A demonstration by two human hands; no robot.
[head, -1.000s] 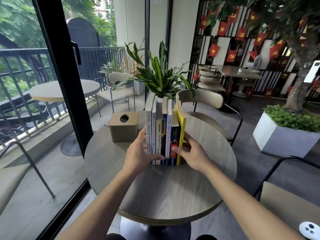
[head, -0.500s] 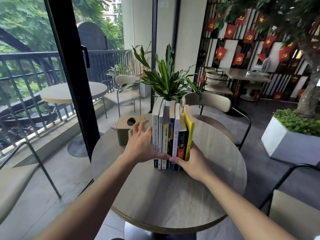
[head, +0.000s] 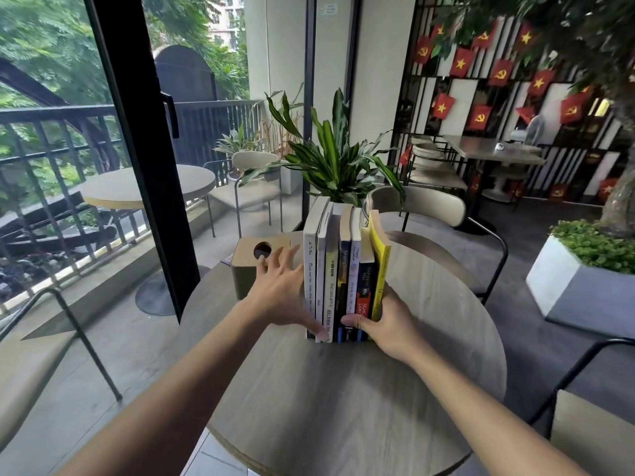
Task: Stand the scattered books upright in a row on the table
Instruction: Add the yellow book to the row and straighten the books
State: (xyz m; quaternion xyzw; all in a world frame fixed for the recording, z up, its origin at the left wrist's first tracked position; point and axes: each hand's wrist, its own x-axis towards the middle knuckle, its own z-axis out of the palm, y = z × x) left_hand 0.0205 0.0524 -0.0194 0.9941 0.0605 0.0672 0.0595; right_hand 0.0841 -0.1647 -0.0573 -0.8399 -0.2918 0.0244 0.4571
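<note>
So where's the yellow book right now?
In the head view, the yellow book stands at the right end of the row of books on the round table, leaning slightly outward, with the right hand against its lower part.

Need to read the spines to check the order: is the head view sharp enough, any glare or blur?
Head view: soft daylight, no glare on the row of books; large spine lettering legible, small text too fine; left hand fingers slightly motion-blurred; wide-angle bending at the edges.
</note>
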